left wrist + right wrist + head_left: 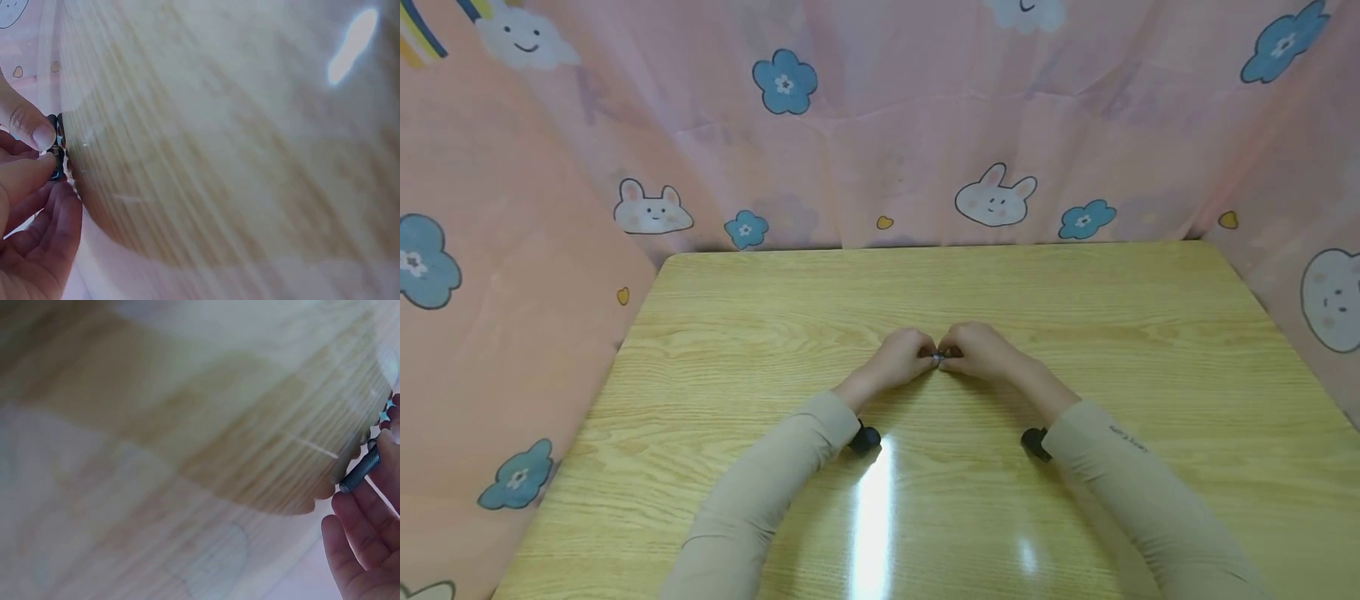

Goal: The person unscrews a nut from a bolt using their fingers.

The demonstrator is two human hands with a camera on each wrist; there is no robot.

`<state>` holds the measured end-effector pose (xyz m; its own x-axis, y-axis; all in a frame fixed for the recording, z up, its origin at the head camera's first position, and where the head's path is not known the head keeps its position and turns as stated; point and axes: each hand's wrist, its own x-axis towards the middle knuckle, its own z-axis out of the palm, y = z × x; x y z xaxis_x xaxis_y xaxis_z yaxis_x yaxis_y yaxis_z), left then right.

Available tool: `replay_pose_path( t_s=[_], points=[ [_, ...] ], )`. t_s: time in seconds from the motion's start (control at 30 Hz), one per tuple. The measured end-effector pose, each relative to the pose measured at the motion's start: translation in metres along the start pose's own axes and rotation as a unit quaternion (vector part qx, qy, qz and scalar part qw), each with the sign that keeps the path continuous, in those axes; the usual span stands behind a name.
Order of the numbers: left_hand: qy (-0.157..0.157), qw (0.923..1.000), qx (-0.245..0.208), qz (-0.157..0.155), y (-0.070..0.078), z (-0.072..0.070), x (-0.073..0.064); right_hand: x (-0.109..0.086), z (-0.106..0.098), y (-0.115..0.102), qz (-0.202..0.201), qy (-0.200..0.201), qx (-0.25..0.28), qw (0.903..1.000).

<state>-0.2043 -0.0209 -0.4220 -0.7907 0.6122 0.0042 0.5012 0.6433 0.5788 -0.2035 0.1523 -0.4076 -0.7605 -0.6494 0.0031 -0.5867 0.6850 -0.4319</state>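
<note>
Over the middle of the table, my left hand point(904, 357) and right hand point(979, 350) meet fingertip to fingertip, with a tiny metallic thing point(937, 357) between them. From the right wrist, a grey threaded bolt point(360, 472) shows in the pinch of my right hand point(375, 531), its threaded end sticking out. My left hand point(40, 237) pinches a small dark metal piece point(57, 169) in the left wrist view. Fingers cover most of this piece, so its kind, and whether it joins the bolt, cannot be told.
A light wood-grain table point(760, 325) lies beneath both hands, with bright glare near its front. Pink printed cloth point(880, 150) hangs behind and along both sides. Black wrist devices point(866, 440) stick out below the sleeve cuffs.
</note>
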Motion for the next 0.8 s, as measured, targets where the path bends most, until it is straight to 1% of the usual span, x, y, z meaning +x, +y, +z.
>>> replay_pose_path(
  t_s=[0.2, 0.3, 0.4, 0.47, 0.53, 0.6, 0.67, 0.73, 0.8],
  points=[
    [0.007, 0.9992, -0.040, 0.002, -0.003, -0.002, -0.004, 0.000, 0.001, 0.001, -0.009, 0.007, 0.018, 0.9998],
    [0.015, 0.9980, -0.061, 0.010, -0.003, -0.004, -0.006, -0.001, -0.001, 0.001, 0.001, 0.006, 0.040, 0.9992],
    [0.019, 0.9959, -0.087, 0.015, -0.002, -0.007, -0.008, -0.004, -0.005, 0.001, 0.022, 0.000, 0.086, 0.9960],
    [0.020, 0.9943, -0.104, 0.015, 0.000, -0.008, -0.010, -0.007, -0.007, 0.001, 0.047, -0.009, 0.135, 0.9897],
    [0.022, 0.9920, -0.124, 0.013, 0.001, -0.008, -0.012, -0.011, -0.010, 0.001, 0.075, -0.014, 0.187, 0.9794],
    [0.027, 0.9892, -0.143, 0.014, 0.003, -0.010, -0.014, -0.015, -0.013, 0.002, 0.104, -0.015, 0.239, 0.9654],
    [0.037, 0.9869, -0.156, 0.021, 0.004, -0.011, -0.016, -0.018, -0.015, 0.003, 0.121, -0.015, 0.287, 0.9502],
    [0.047, 0.9843, -0.167, 0.031, 0.007, -0.012, -0.018, -0.019, -0.017, 0.004, 0.134, -0.013, 0.330, 0.9344],
    [0.056, 0.9815, -0.179, 0.039, 0.009, -0.014, -0.020, -0.020, -0.018, 0.004, 0.151, -0.012, 0.381, 0.9122]
  ],
)
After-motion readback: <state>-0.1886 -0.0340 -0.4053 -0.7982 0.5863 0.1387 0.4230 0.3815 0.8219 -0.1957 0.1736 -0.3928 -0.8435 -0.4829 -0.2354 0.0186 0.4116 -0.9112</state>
